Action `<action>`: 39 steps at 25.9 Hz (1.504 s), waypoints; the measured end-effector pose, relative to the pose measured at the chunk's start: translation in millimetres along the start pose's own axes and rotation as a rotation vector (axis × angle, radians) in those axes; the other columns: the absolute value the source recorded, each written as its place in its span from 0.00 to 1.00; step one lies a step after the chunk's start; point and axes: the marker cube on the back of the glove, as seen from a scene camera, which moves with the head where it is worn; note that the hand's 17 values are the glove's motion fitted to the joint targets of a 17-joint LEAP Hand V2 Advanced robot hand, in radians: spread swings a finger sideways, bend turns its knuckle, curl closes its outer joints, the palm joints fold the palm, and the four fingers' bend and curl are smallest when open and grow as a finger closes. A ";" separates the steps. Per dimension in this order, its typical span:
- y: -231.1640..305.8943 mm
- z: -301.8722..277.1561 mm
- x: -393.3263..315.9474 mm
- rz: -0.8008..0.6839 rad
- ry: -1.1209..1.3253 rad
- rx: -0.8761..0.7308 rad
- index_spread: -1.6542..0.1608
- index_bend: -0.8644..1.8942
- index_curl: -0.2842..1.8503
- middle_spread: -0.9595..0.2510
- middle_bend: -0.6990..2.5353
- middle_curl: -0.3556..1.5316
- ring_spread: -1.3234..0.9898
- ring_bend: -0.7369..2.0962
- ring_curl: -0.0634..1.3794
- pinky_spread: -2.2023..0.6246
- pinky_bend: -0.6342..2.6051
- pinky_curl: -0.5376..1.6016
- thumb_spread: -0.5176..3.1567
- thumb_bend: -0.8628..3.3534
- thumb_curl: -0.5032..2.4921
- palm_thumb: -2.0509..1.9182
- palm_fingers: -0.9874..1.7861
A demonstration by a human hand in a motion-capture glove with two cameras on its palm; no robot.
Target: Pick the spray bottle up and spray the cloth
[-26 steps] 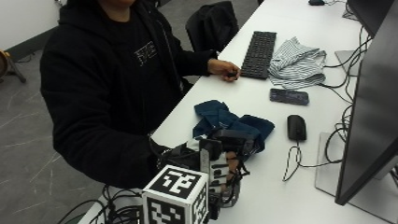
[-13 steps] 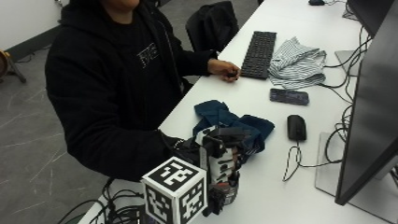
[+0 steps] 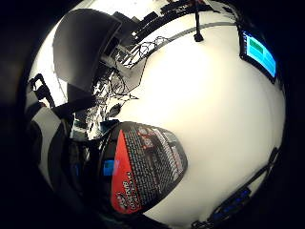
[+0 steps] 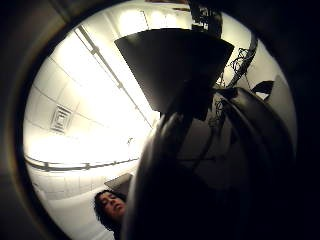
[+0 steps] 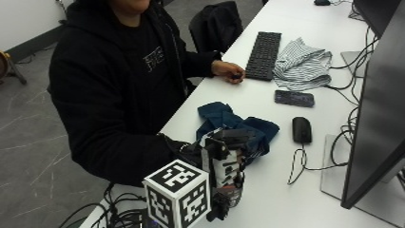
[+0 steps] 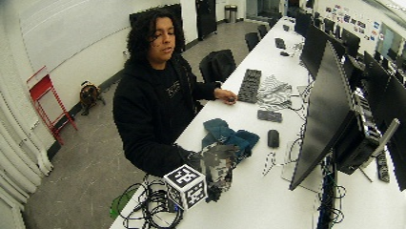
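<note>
Right hand (image 5: 221, 161): wrapping 1 upright spray bottle (image 3: 143, 167), fingers curled round it.
Blue cloth (image 5: 234, 126): lying just beyond the bottle.

A dark spray bottle (image 5: 229, 190) with a red-and-black printed label stands upright near the front edge of the white surface (image 5: 278, 199), mostly hidden behind the gloved hand (image 5: 221, 156) wrapped around it. Just beyond it, a dark blue cloth (image 5: 231, 123) lies crumpled in a loose heap on the surface.
</note>
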 end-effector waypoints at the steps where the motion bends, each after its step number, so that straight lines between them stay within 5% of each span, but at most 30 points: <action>1: 0.0 -0.6 -1.1 0.003 0.001 -0.015 0.75 0.49 0.37 0.61 0.42 0.48 0.47 0.49 0.37 0.67 0.32 0.44 0.23 0.20 0.37 0.75 0.88; 11: 21.1 -5.0 -78.6 -0.056 0.140 -0.385 0.76 0.50 0.39 0.63 0.43 0.49 0.47 0.50 0.38 0.67 0.33 0.45 0.21 0.20 0.39 0.75 0.87; 22: 78.9 60.8 -129.1 -0.110 0.977 -0.982 0.76 0.51 0.40 0.63 0.44 0.49 0.47 0.50 0.39 0.67 0.33 0.45 0.20 0.20 0.40 0.75 0.86; 39: 90.1 143.5 -60.9 0.053 1.637 -1.234 0.76 0.50 0.40 0.62 0.44 0.49 0.47 0.51 0.39 0.67 0.33 0.45 0.20 0.20 0.42 0.75 0.85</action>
